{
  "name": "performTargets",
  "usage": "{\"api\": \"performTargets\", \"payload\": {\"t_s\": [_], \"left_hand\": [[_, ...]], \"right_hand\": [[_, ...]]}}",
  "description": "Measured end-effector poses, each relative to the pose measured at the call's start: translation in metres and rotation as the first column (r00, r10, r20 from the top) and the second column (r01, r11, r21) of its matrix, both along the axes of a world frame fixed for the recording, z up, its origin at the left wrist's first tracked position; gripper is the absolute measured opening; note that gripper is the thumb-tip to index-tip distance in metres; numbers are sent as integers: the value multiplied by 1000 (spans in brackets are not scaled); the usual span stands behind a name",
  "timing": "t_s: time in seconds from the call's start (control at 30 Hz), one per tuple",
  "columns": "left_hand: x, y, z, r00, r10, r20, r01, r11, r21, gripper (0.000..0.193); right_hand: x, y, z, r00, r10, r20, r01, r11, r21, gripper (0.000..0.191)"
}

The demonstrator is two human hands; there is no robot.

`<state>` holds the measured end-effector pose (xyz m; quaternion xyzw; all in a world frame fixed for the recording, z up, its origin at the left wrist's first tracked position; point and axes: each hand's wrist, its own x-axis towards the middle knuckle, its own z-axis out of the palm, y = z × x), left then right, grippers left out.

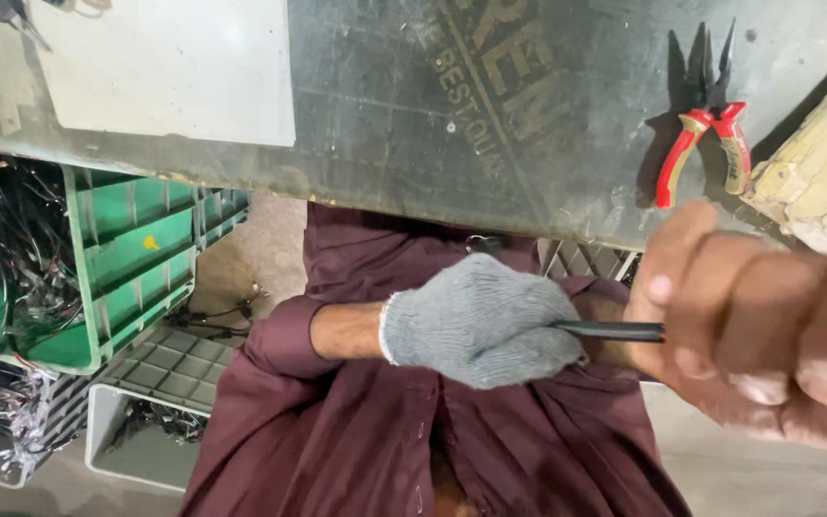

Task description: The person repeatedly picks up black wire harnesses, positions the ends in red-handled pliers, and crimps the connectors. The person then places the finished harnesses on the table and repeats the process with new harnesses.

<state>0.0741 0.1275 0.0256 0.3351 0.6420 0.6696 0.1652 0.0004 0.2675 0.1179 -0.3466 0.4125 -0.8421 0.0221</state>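
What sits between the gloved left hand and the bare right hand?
In the head view, a thin black rod spans from the gloved left hand to the bare right hand.

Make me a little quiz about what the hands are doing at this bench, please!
1. True or false: the left hand wears a grey knitted glove.
2. What runs between the gloved left hand and the bare right hand?
A. a thin black cable
B. a wooden stick
C. a paint brush
3. Fill in: the pliers lying on the dark bench top have ____ and yellow handles.

Key
1. True.
2. A: a thin black cable passes from one hand to the other.
3. Red.
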Motion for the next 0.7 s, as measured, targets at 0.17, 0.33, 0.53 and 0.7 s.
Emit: {"api": "performTargets", "payload": {"t_s": [0.17, 0.33, 0.53, 0.7], "left_hand": [[-34, -22, -9, 935, 169, -313, -181, 983, -9, 17], [-47, -48, -37, 901, 312, 302, -322, 947, -19, 29], [-60, -67, -36, 822, 420, 385, -466, 884, 30, 35], [-49, -33, -28, 659, 708, 255, -704, 699, -121, 29]], "right_hand": [[20, 35, -46, 998, 53, -22, -55, 995, -78, 43], [-4, 34, -90, 861, -479, 174, 465, 878, 116, 50], [40, 3, -177, 851, -362, 380, -95, 606, 790, 55], [42, 8, -179, 881, -443, -169, 401, 507, 763, 36]]}}
